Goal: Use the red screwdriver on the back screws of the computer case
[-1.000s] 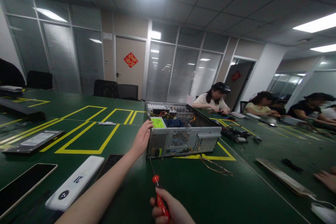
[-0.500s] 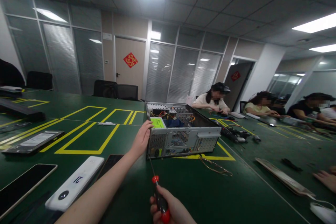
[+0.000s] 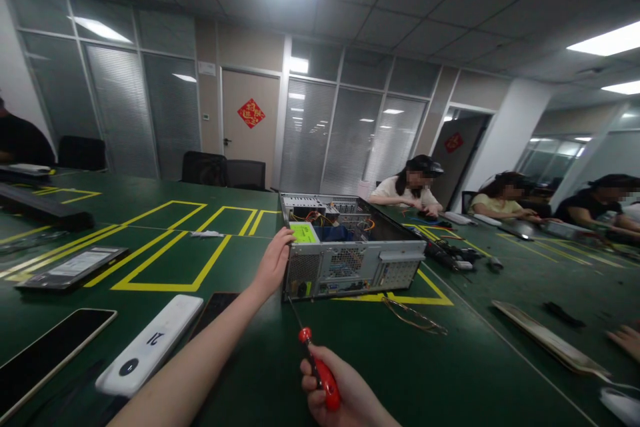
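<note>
A computer case (image 3: pixel 360 272) lies on the green table, its open top showing cables and a power supply with a yellow-green label (image 3: pixel 303 232). My left hand (image 3: pixel 274 260) grips the case at its near left corner, with its fingers over the upper edge. In my right hand (image 3: pixel 335 380), closed round the handle, is a red and black screwdriver (image 3: pixel 320 367). Its thin shaft points up and away, and the tip meets or nearly meets the lower left corner of the case's back panel. Whether a screw sits there is too small to tell.
Eyeglasses (image 3: pixel 414 317) lie right of the case's front. To the left are a hard drive (image 3: pixel 75 268), a phone (image 3: pixel 53 363) and a white device (image 3: pixel 153 343). Dark cables and parts (image 3: pixel 455 255) lie to the right, and several people sit beyond.
My right hand and the screwdriver handle have shifted slightly right, and the handle has turned to show more red. My left hand keeps its place on the case. The whole view has shifted a little.
</note>
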The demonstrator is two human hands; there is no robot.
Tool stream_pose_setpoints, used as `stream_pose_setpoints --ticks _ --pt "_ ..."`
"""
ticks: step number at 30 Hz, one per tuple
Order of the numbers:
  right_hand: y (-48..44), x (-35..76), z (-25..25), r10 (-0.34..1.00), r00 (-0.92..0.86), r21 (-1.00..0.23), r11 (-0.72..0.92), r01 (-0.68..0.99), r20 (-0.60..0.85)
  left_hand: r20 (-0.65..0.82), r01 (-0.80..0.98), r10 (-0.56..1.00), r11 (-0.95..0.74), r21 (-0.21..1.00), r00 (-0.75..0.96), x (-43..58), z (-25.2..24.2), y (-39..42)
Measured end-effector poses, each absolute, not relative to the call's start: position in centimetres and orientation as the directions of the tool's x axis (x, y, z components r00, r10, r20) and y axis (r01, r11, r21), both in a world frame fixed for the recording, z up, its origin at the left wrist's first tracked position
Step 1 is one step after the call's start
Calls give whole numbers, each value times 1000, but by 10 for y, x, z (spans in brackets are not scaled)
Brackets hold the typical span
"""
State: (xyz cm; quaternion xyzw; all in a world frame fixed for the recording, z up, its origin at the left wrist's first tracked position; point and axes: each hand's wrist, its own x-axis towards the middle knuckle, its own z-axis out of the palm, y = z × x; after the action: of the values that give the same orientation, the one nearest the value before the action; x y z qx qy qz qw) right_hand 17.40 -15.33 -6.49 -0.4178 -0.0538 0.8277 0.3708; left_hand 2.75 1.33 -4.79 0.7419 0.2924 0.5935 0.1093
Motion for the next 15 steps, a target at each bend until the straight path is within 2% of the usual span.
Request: stream_pose_setpoints --ticks 6,11,15 --pt "-152 171 -74 671 -366 -442 -718 -538 -645 820 317 558 -806 499 128 26 -50 15" --pt "-150 174 -78 664 -418 -378 -720 -582 -620 814 317 566 -801 508 126 26 -51 15" --pt "-150 171 -76 632 -392 -394 -748 -534 -669 808 309 575 -797 518 130 26 -50 15"
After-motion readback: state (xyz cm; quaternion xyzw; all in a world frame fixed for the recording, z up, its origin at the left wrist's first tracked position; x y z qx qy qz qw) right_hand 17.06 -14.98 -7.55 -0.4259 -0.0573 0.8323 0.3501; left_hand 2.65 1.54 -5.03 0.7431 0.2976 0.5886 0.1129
